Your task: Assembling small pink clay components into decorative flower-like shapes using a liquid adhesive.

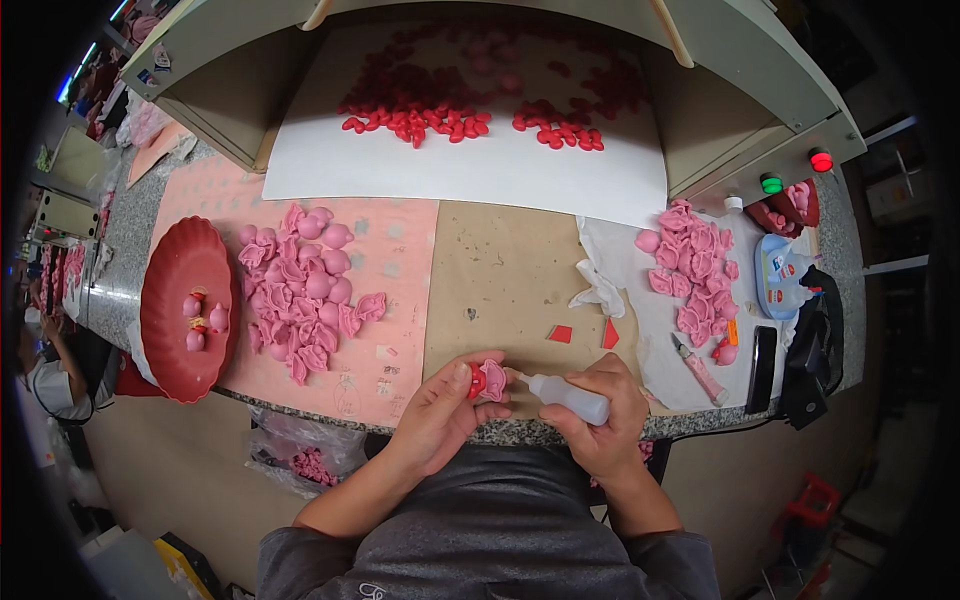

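L hand [440, 408]: you're pinching a pink piece [490, 380] w/ a red bit, at the bench's front edge.
R hand [600, 415]: you're gripping a glue bottle [565, 397], nozzle touching the piece.
Nearby: pink pile [305, 290] to your left.

Speckled grey stone worktop [830, 240] with a beige hood-like box [740, 60] sitting at its far side, red and green lamps [795, 172] on the box's right corner, tan floor [180, 470] below the worktop's near edge.
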Tool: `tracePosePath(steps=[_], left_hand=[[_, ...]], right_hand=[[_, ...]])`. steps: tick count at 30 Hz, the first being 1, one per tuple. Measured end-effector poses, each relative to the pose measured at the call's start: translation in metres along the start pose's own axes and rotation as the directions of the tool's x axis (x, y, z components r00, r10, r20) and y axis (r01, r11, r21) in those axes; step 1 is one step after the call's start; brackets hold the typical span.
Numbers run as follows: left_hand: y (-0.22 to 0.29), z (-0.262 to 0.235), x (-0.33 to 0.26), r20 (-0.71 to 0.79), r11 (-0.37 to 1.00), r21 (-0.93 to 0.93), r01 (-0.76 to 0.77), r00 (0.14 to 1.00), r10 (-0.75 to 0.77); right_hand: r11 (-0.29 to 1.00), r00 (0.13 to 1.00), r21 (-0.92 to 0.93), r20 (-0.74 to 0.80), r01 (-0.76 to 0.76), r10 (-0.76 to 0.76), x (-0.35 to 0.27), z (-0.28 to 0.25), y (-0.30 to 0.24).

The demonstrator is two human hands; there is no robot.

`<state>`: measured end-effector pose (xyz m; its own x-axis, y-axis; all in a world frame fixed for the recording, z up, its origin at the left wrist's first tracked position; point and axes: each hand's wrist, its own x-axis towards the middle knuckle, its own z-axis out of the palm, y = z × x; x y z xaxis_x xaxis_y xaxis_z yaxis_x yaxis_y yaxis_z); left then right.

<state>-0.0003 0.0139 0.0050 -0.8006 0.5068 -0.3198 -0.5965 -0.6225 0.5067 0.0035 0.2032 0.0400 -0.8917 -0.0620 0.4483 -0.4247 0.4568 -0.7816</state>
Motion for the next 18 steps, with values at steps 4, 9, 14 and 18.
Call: tracePosePath(steps=[4,9,14,18], left_hand=[[0.0004,-0.0001,0.0001,0.009,1.000,-0.004,0.000,1.000,0.000],[0.0011,0.0029,0.0000,-0.019,1.000,0.017,-0.012,1.000,0.013],[0.0015,0.0007,-0.0010,-0.021,1.000,0.002,-0.029,0.999,0.029],[0.0027,-0.0006,-0.0017,-0.007,0.999,-0.002,-0.043,0.999,0.043]], right_hand=[[1.000,1.000,-0.016,0.005,0.023,-0.023,0.0000,-0.0012,-0.0015],[0.998,0.999,-0.042,-0.001,0.047,-0.047,-0.0026,-0.0027,-0.0008],[0.998,0.999,-0.053,-0.005,0.036,-0.036,-0.0034,-0.0042,-0.0015],[0.998,0.999,-0.056,-0.012,0.033,-0.034,-0.0050,-0.0059,-0.0004]])
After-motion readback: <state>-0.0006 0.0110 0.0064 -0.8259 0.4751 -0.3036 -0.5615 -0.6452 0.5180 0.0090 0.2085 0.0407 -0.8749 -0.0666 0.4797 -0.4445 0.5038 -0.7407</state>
